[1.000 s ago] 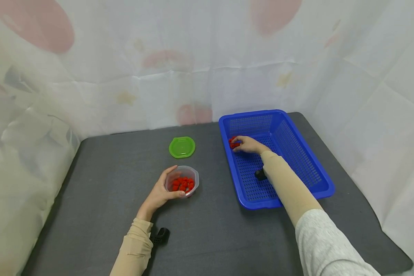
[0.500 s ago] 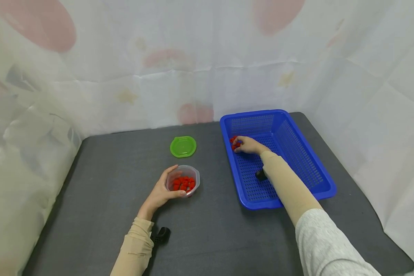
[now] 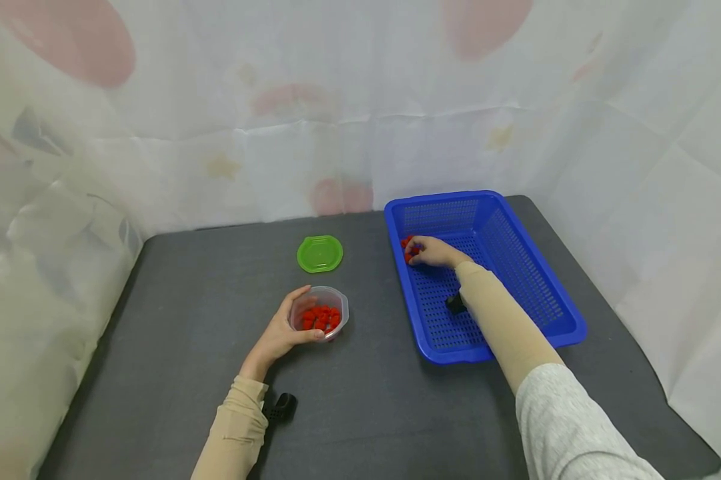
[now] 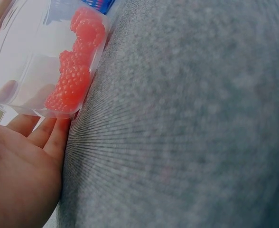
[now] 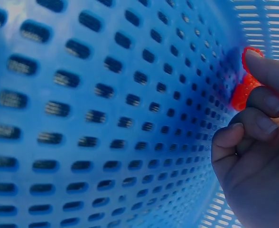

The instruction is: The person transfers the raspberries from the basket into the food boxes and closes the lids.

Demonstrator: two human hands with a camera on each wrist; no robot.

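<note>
My left hand [image 3: 276, 333] grips a clear plastic container [image 3: 339, 295] from its left side, thumb in front and fingers behind. Several red raspberries [image 3: 319, 319] lie in its bottom; the left wrist view shows these raspberries [image 4: 75, 78] through the wall. Inside a blue basket [image 3: 498, 360], my right hand [image 3: 433, 253] reaches to the left wall with curled fingers. There it pinches a raspberry [image 5: 246, 92] between thumb and fingers. More raspberries [image 3: 405, 243] lie beside the fingertips, partly hidden by the hand.
A green lid [image 3: 320, 254] lies flat behind the container on the dark grey table [image 3: 216, 280]. White printed sheeting [image 3: 348, 100] hangs behind and at both sides. A black wrist camera [image 3: 283, 407] sticks out beside the left wrist.
The right thumb and fingers have drawn a little closer together around the raspberry. The left hand and container stay put; the whole view has shifted slightly.
</note>
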